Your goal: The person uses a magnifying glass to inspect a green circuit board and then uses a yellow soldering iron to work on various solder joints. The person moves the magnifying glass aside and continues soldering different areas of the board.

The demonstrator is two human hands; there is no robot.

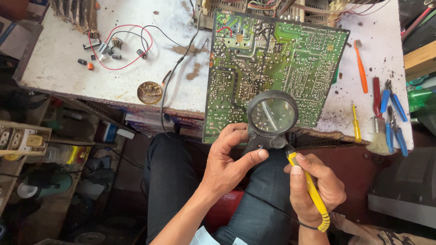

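At the centre of the frame, a black magnifying glass (271, 119) was gripped by its handle in the closed left hand (227, 161), over a green circuit board (272, 68). Lower right, a yellow-handled soldering iron (311, 190) was clasped in the closed right hand (318, 186), its tip hidden behind the magnifier.

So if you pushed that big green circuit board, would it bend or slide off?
The green circuit board looks flat and rigid, so it would probably slide, not flop. Its near edge hangs past the white table, where the left hand touches it, so a push could tip it off. Its many small solder points are probably fragile.
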